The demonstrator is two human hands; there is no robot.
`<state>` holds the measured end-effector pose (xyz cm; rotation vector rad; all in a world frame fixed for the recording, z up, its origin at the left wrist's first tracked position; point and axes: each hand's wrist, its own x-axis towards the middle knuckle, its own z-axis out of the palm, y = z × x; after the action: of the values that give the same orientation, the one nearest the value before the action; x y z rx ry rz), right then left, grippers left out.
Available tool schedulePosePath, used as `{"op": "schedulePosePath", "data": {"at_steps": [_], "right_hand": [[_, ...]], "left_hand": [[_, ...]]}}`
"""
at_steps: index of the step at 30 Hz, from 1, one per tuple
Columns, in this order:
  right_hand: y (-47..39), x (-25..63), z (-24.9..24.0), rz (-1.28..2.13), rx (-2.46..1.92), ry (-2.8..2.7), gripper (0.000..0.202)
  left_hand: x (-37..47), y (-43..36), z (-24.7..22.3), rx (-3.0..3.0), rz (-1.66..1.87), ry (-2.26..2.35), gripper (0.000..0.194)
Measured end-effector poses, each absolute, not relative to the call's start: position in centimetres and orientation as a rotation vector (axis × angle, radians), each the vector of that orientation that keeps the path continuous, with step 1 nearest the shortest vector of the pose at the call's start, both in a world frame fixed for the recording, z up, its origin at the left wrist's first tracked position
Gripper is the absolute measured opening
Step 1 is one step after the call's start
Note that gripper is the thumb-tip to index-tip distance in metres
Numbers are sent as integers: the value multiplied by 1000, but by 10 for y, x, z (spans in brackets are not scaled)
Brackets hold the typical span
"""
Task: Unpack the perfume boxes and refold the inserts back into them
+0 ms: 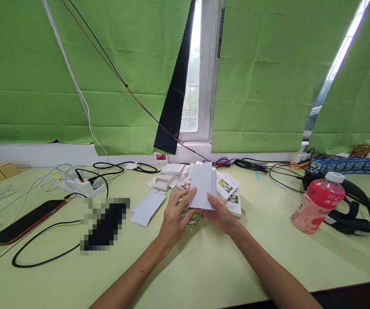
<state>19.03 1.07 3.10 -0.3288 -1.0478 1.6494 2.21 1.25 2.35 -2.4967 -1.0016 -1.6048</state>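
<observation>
Between my two hands a flat white carton (201, 189) is held up over the table, its plain side toward me. My left hand (176, 212) grips its left edge, thumb on the front. On the lower right, my right hand (219, 213) pinches it with the thumb in front. Behind and below lies a clear glass-like object (193, 218), mostly hidden by the hands. Flattened white cartons (148, 207) rest to the left. A heap of white small boxes (172, 174) sits behind, and boxes with a flower picture (226, 185) lie to the right.
A pink drink bottle (316, 204) stands at the right before a black headset-like strap (362, 210). At left are a phone (27, 221), a white power strip (82, 185) and looping cables. Black cables (252, 165) run along the back edge beneath green curtains (268, 77).
</observation>
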Motion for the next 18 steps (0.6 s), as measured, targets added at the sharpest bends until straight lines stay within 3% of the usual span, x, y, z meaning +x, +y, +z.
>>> {"op": "schedulePosePath", "data": {"at_steps": [7, 18], "right_hand": [[8, 189, 36, 1643, -392, -1017, 53], [9, 190, 34, 1662, -364, -1004, 58]], "left_hand": [[23, 13, 26, -2585, -1666, -938, 60], [22, 14, 26, -2686, -1809, -1021, 51]]}}
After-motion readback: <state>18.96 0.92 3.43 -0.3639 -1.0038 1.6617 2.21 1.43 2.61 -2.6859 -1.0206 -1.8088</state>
